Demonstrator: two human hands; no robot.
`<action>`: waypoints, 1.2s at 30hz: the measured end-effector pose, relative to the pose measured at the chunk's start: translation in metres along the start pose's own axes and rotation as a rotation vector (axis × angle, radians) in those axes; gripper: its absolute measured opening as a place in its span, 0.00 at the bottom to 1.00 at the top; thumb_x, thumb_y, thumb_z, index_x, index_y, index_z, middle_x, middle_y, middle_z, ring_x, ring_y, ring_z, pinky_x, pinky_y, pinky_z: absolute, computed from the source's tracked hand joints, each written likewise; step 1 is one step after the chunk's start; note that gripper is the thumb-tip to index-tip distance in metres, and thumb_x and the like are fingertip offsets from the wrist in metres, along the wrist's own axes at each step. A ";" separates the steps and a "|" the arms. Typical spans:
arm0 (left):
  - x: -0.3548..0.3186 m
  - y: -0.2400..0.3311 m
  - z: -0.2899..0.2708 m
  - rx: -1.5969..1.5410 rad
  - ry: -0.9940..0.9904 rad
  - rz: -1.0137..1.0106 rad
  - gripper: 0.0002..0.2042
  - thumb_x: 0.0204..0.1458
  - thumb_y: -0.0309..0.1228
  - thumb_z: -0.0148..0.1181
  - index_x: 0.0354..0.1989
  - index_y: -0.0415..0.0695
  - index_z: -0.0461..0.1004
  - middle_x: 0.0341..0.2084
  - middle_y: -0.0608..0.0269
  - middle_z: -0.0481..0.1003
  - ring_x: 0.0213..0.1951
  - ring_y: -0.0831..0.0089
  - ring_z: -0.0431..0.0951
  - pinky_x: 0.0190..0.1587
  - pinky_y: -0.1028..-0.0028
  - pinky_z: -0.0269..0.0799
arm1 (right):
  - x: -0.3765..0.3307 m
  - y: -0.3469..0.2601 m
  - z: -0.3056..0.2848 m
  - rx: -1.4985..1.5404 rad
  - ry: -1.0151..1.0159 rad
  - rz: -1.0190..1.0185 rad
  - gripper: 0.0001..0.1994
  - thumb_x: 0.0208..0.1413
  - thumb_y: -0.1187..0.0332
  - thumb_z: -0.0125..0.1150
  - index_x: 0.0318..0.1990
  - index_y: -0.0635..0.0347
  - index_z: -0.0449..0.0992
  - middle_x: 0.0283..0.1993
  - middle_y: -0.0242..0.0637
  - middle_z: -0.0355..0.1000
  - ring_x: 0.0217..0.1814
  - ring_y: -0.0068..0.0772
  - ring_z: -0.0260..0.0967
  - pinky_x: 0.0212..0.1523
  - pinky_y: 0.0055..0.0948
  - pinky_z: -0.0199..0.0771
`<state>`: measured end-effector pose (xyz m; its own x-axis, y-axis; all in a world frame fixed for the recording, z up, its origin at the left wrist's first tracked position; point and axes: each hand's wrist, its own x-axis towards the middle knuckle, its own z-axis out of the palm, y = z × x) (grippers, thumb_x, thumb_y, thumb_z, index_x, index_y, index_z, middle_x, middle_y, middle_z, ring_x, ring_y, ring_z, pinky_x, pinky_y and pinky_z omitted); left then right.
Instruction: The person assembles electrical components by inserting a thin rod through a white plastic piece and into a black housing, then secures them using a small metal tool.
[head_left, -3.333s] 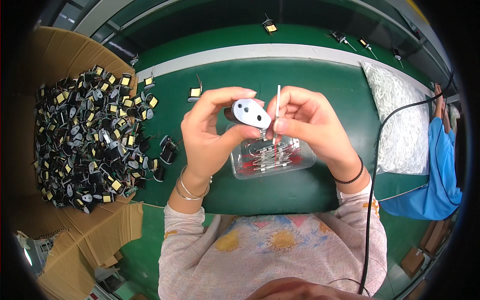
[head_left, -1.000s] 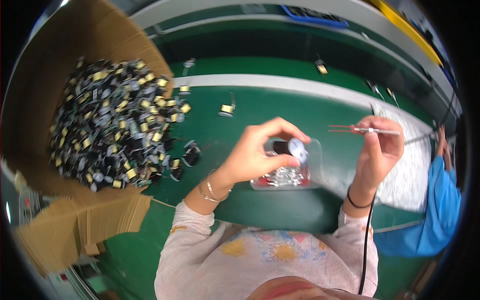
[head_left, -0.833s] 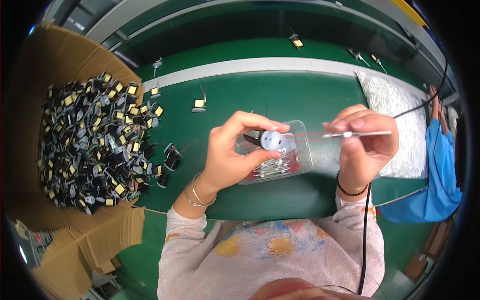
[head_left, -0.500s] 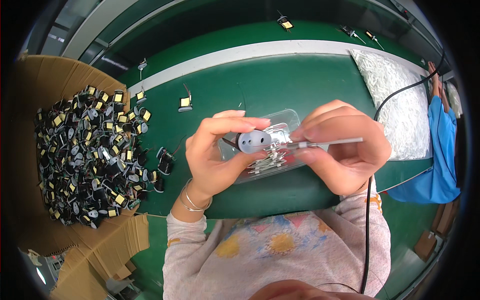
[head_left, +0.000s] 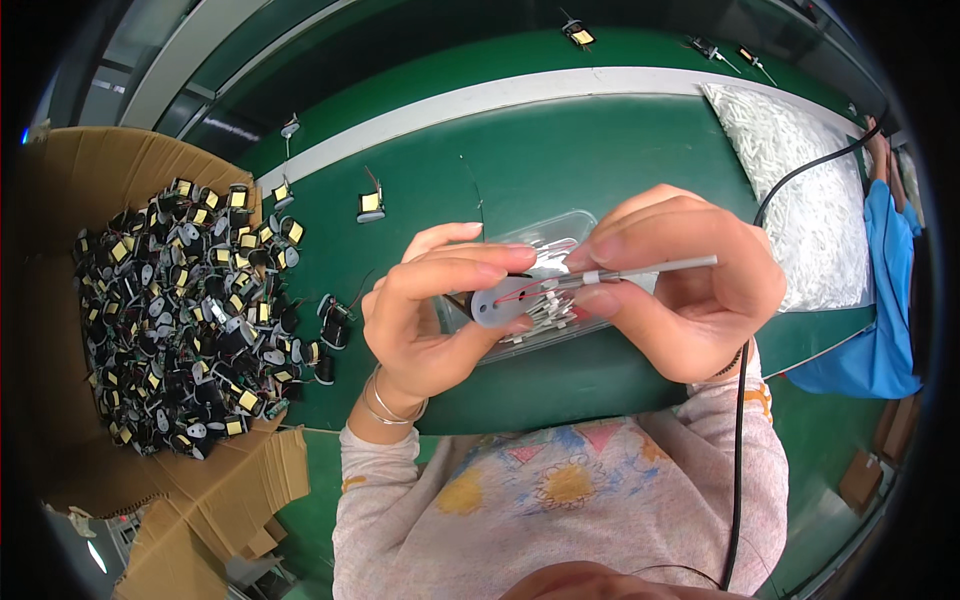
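Holding a small grey disc-shaped part (head_left: 497,300) in the left hand (head_left: 432,318), fingers clamped together around it, right above a clear plastic tray (head_left: 560,232) of thin metal pins on the green counter (head_left: 520,160). The right hand (head_left: 690,290) has its grip pinched shut on a thin grey sleeved wire (head_left: 650,269), lying roughly level, its end just at the disc (there's a red lead running across the disc face too). Off to the left sits a cardboard box (head_left: 90,180) heaped with black-and-yellow wound parts (head_left: 180,310). A bag of white pieces (head_left: 800,190) lies to the right, with a black cable (head_left: 740,420) beside it.
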<state>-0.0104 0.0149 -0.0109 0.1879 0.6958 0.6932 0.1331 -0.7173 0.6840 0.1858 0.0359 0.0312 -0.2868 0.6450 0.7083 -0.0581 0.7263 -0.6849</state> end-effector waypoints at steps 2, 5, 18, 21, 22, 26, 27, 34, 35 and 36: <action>0.000 -0.001 0.000 0.006 0.009 0.014 0.20 0.35 0.23 0.70 0.37 0.42 0.67 0.32 0.51 0.78 0.38 0.62 0.79 0.49 0.61 0.65 | 0.000 0.000 0.001 -0.008 -0.001 -0.030 0.13 0.32 0.87 0.64 0.30 0.71 0.71 0.26 0.47 0.72 0.29 0.37 0.72 0.28 0.27 0.71; 0.000 0.000 0.000 0.020 0.027 0.032 0.20 0.35 0.23 0.70 0.37 0.42 0.67 0.32 0.51 0.78 0.38 0.62 0.79 0.49 0.61 0.64 | -0.001 -0.003 0.003 -0.081 -0.010 -0.196 0.15 0.28 0.86 0.66 0.29 0.70 0.71 0.26 0.46 0.72 0.29 0.39 0.73 0.26 0.27 0.72; -0.001 0.002 -0.001 0.037 0.074 0.058 0.19 0.36 0.23 0.70 0.36 0.42 0.67 0.33 0.50 0.78 0.39 0.61 0.78 0.51 0.60 0.62 | -0.008 -0.010 0.007 -0.233 -0.051 -0.322 0.15 0.28 0.78 0.71 0.28 0.66 0.75 0.27 0.43 0.73 0.27 0.35 0.73 0.25 0.23 0.76; 0.000 0.003 -0.002 0.044 0.064 0.054 0.19 0.37 0.23 0.69 0.37 0.42 0.66 0.34 0.50 0.77 0.40 0.61 0.78 0.52 0.59 0.61 | -0.009 -0.012 0.007 -0.247 -0.052 -0.316 0.14 0.29 0.78 0.71 0.28 0.67 0.75 0.26 0.43 0.73 0.27 0.35 0.73 0.25 0.23 0.76; -0.001 0.003 -0.002 0.046 0.064 0.053 0.19 0.37 0.23 0.69 0.37 0.42 0.66 0.34 0.50 0.77 0.40 0.61 0.78 0.52 0.59 0.61 | -0.009 -0.011 0.007 -0.248 -0.049 -0.326 0.14 0.29 0.78 0.71 0.28 0.67 0.75 0.27 0.43 0.74 0.27 0.35 0.73 0.25 0.23 0.76; -0.002 0.002 -0.002 0.059 0.071 0.057 0.18 0.38 0.23 0.68 0.37 0.43 0.66 0.34 0.50 0.77 0.40 0.61 0.78 0.52 0.58 0.60 | -0.010 -0.010 0.008 -0.230 -0.039 -0.316 0.14 0.30 0.77 0.71 0.28 0.67 0.75 0.27 0.43 0.74 0.27 0.34 0.73 0.26 0.23 0.76; -0.002 0.002 -0.002 0.066 0.070 0.062 0.19 0.38 0.23 0.68 0.37 0.43 0.66 0.34 0.50 0.77 0.40 0.62 0.78 0.53 0.58 0.60 | -0.010 -0.011 0.007 -0.233 -0.038 -0.315 0.14 0.30 0.77 0.71 0.28 0.67 0.75 0.27 0.43 0.74 0.27 0.34 0.73 0.26 0.23 0.76; -0.002 0.003 -0.003 0.065 0.069 0.066 0.20 0.37 0.23 0.69 0.38 0.43 0.65 0.34 0.51 0.77 0.40 0.62 0.78 0.52 0.59 0.59 | -0.013 -0.007 0.010 -0.291 -0.025 -0.393 0.15 0.30 0.76 0.72 0.30 0.66 0.75 0.30 0.43 0.75 0.30 0.36 0.74 0.27 0.24 0.76; -0.002 0.003 -0.003 0.073 0.075 0.067 0.21 0.37 0.23 0.69 0.38 0.43 0.65 0.34 0.51 0.77 0.39 0.62 0.78 0.52 0.59 0.60 | -0.014 -0.009 0.013 -0.294 0.015 -0.378 0.15 0.30 0.76 0.72 0.31 0.66 0.75 0.31 0.42 0.75 0.30 0.36 0.74 0.28 0.24 0.76; -0.002 0.004 -0.003 0.083 0.082 0.068 0.21 0.36 0.23 0.70 0.38 0.43 0.65 0.34 0.51 0.77 0.39 0.63 0.78 0.52 0.59 0.60 | -0.015 -0.010 0.016 -0.292 0.015 -0.380 0.15 0.30 0.76 0.72 0.31 0.66 0.75 0.31 0.42 0.75 0.30 0.36 0.74 0.28 0.24 0.76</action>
<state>-0.0137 0.0106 -0.0088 0.1193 0.6436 0.7560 0.2030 -0.7612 0.6159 0.1755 0.0157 0.0247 -0.2835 0.3224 0.9032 0.1152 0.9464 -0.3017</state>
